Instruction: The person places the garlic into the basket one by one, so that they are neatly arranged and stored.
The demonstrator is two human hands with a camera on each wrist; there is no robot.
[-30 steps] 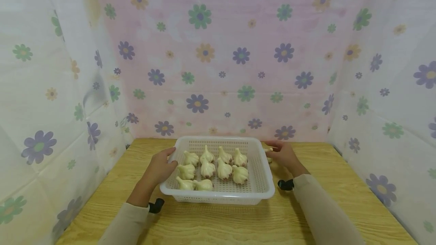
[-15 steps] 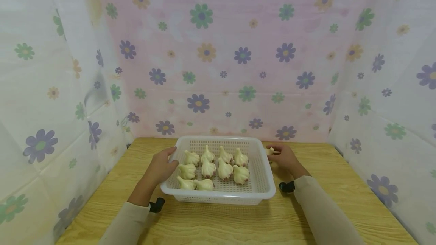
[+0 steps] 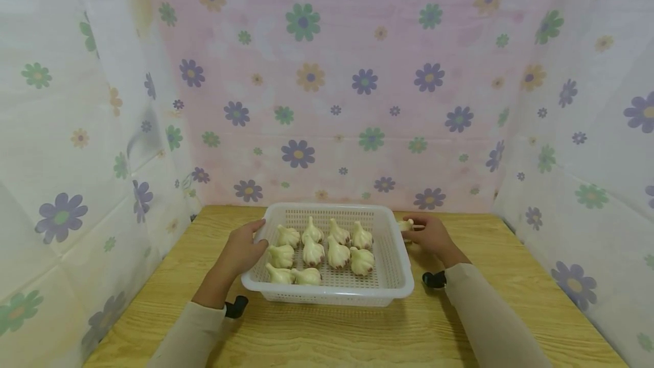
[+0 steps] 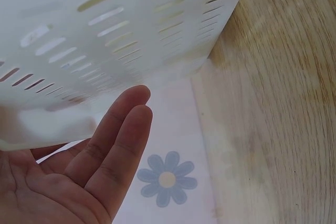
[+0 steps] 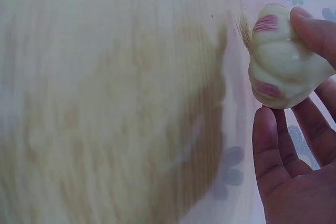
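In the head view a white plastic basket point(image 3: 327, 294) stands mid-table, with several pale garlic bulbs point(image 3: 339, 253) in rows inside. My left hand point(image 3: 244, 249) holds the basket's left rim, the thumb over its edge. Seen from the left wrist, fingers point(image 4: 118, 140) reach under the rim beside the slotted wall. Just outside the basket's right side, my right hand point(image 3: 429, 237) pinches another garlic bulb point(image 5: 281, 61) between thumb and fingers. That bulb has pink streaks and tan root hairs, and its stem side points toward the palm. The basket's rim partly hides it in the head view.
The wood-grain table point(image 3: 327, 339) extends in front of the basket and to both sides. Flowered cloth point(image 3: 327, 101) hangs behind and along the left and right. A black wrist-worn piece point(image 3: 434, 280) sits by the right sleeve.
My right hand has shifted slightly right, and more of its garlic bulb shows beside the basket. The left hand, the basket and the bulbs inside keep their places.
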